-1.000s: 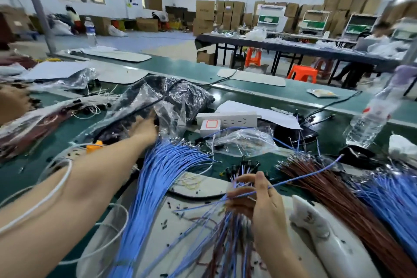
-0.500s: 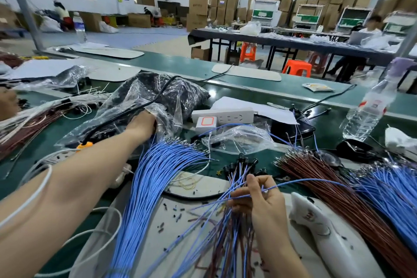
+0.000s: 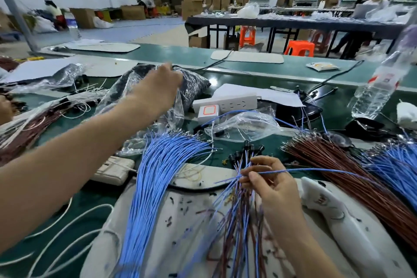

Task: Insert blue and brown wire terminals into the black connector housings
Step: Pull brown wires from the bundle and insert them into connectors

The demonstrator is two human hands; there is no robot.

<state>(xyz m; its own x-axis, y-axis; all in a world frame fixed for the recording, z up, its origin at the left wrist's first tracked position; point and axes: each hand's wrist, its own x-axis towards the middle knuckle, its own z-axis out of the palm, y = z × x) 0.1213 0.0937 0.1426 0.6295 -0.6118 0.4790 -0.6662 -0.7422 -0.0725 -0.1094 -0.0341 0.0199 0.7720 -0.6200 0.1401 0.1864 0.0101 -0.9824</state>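
Observation:
My right hand [image 3: 270, 185] grips a bunch of blue and brown wires [image 3: 239, 221] whose upper ends carry small black connector housings [image 3: 248, 150]. Its fingertips also pinch a single blue wire [image 3: 316, 170] that runs off to the right. My left hand [image 3: 158, 88] is stretched out over the clear plastic bag of black housings [image 3: 194, 88] at the back; it is blurred, and its fingers sit at the bag's upper edge. A thick fan of loose blue wires [image 3: 158, 176] lies between my arms. Loose brown wires [image 3: 338, 165] and more blue wires [image 3: 397, 165] lie on the right.
A white power strip [image 3: 225, 102], a small clear bag [image 3: 243, 126] and a water bottle [image 3: 379, 88] stand behind the wires. A white handheld tool [image 3: 334, 214] lies on the grey mat [image 3: 180, 221]. A white adapter [image 3: 112, 169] and cords sit at left.
My left hand has risen from low in the plastic bag to the bag's top edge. My right hand keeps the bunch and the single blue wire, barely shifted.

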